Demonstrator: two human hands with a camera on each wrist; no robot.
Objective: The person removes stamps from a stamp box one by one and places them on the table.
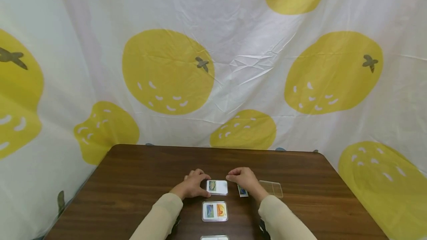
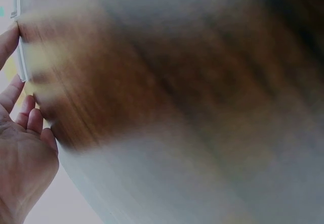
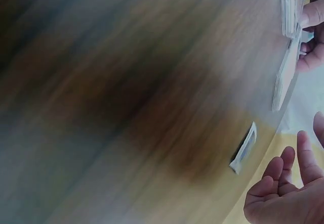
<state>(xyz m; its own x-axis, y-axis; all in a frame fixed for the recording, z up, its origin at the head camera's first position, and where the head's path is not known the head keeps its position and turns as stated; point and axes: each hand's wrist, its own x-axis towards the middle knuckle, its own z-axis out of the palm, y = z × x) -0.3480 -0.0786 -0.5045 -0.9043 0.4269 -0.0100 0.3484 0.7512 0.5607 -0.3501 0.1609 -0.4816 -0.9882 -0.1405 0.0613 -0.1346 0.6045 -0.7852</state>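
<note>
Closest, a clear-edged white rectangular plastic case (image 1: 214, 237) peeks in; beyond, a matching case (image 1: 214, 220) carries two coloured picture cards (image 1: 209, 210). My left hand (image 1: 193, 185) grips the third case (image 1: 221, 187), half filled; my loosely spread right hand (image 1: 245, 180) holds nothing, one blue-pictured card (image 1: 243, 192) remaining loose beside it.

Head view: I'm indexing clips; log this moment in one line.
left hand: holds farthest case | right hand: beside it | loose card: on table | clear cover: right of card

The head view chops off the nearest case (image 1: 214, 237), and the right hand (image 1: 245, 179) hides (ugh) part of the loose card (image 1: 243, 192).
</note>
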